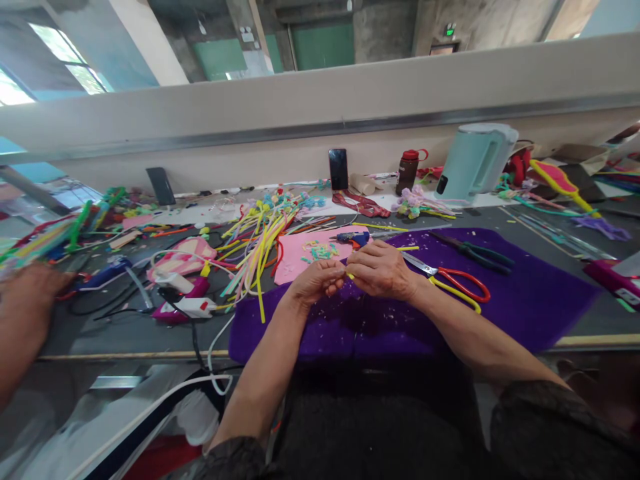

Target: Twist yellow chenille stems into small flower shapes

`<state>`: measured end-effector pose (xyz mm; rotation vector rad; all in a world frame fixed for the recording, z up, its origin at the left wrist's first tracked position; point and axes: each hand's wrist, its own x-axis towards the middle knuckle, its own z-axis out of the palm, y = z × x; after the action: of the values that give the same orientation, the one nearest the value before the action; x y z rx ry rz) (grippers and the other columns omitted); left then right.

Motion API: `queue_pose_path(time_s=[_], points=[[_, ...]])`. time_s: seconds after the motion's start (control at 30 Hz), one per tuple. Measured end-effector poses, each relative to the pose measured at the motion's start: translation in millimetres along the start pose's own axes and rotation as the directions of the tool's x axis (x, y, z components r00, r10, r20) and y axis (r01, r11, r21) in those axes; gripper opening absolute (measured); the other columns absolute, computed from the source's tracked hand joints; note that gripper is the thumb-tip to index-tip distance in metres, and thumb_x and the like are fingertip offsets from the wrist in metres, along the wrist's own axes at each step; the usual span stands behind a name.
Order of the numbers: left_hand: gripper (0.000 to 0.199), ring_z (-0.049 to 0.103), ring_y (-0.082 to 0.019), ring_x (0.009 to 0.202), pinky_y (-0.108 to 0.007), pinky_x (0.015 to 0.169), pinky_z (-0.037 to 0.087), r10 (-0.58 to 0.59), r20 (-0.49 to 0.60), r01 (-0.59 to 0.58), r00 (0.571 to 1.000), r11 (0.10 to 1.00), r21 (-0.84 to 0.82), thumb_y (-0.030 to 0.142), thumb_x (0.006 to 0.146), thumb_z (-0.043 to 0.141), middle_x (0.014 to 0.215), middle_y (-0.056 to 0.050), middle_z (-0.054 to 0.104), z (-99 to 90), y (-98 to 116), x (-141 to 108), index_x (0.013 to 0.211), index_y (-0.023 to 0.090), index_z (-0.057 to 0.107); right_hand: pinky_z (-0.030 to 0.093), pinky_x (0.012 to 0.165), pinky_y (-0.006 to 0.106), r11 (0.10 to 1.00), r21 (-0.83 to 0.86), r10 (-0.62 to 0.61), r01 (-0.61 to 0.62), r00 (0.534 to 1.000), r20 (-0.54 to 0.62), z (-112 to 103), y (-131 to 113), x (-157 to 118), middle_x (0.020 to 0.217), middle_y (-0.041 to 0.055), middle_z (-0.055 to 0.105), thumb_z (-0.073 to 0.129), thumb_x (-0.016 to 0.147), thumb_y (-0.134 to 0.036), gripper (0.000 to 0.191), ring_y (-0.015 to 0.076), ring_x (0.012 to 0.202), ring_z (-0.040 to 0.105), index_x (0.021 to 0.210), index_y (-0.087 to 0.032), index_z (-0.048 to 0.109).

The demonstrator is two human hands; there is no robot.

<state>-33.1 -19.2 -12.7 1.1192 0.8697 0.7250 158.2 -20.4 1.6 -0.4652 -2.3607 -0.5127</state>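
My left hand [320, 280] and my right hand [383, 268] meet over a purple cloth [320, 333], fingers pinched close together. Between their fingertips shows the tip of a yellow pipe cleaner [351, 275]; a yellow length also sticks out past the right side of my right hand. Just behind the hands, a pink sheet [290, 257] bears many small green and yellow cut pieces [320, 251]. A blue glue gun [353, 237] lies at its far edge. Scissors [463, 283] with red and yellow handles rest right of my right hand, near dark-handled pliers [483, 255].
Loose pipe cleaners [260, 247] pile up at left, beside power sockets and cords [183, 287]. Another person's hand [30, 293] is at the far left. Along the back stand a phone [338, 170], a red-capped bottle [409, 172] and a pale green kettle [470, 163].
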Motion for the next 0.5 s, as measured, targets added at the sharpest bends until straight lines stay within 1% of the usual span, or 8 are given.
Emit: queue_pose_path(time_s=[0.13, 0.23, 0.33, 0.5], points=[[0.028, 0.039, -0.002, 0.034, -0.014, 0.033, 0.025, 0.034, 0.005, -0.034, 0.999, 0.999, 0.000, 0.037, 0.062, 0.067, 0.050, 0.002, 0.053, 1.9, -0.4, -1.4, 0.065, 0.012, 0.053, 0.033, 0.072, 0.032, 1.000, -0.017, -0.016, 0.016, 1.000, 0.013, -1.2, 0.4, 0.3, 0.092, 0.0041, 0.064, 0.042, 0.084, -0.025, 0.020, 0.0163, 0.083, 0.051, 0.094, -0.020, 0.059], [0.027, 0.045, -0.004, 0.037, -0.014, 0.034, 0.027, 0.088, -0.006, -0.088, 0.996, 0.996, 0.031, 0.037, 0.066, 0.065, 0.055, 0.001, 0.056, 3.9, 0.5, -3.9, 0.067, 0.012, 0.054, 0.033, 0.072, 0.032, 1.000, 0.002, 0.007, -0.007, 1.000, -0.020, -0.3, 2.6, 0.2, 0.092, 0.0046, 0.064, 0.043, 0.084, -0.025, 0.020, 0.0161, 0.084, 0.051, 0.095, -0.021, 0.059], [0.024, 0.048, -0.004, 0.041, -0.014, 0.036, 0.029, 0.119, -0.033, -0.116, 0.992, 0.991, 0.072, 0.034, 0.065, 0.066, 0.058, 0.000, 0.058, 5.7, 2.3, -6.4, 0.072, 0.013, 0.056, 0.033, 0.072, 0.032, 0.998, 0.036, 0.048, -0.046, 0.998, -0.035, 2.0, 4.3, 0.0, 0.091, 0.0051, 0.064, 0.044, 0.083, -0.025, 0.018, 0.0160, 0.082, 0.051, 0.089, -0.020, 0.060], [0.023, 0.048, -0.006, 0.044, -0.017, 0.041, 0.032, 0.192, -0.077, -0.174, 0.978, 0.964, 0.201, 0.031, 0.063, 0.067, 0.058, 0.000, 0.058, 7.0, 3.4, -7.3, 0.073, 0.012, 0.061, 0.034, 0.072, 0.031, 0.994, 0.062, 0.088, -0.089, 0.996, 0.024, 3.5, 3.4, 1.7, 0.081, 0.0053, 0.064, 0.044, 0.082, -0.023, 0.017, 0.0160, 0.079, 0.052, 0.080, -0.018, 0.060]])
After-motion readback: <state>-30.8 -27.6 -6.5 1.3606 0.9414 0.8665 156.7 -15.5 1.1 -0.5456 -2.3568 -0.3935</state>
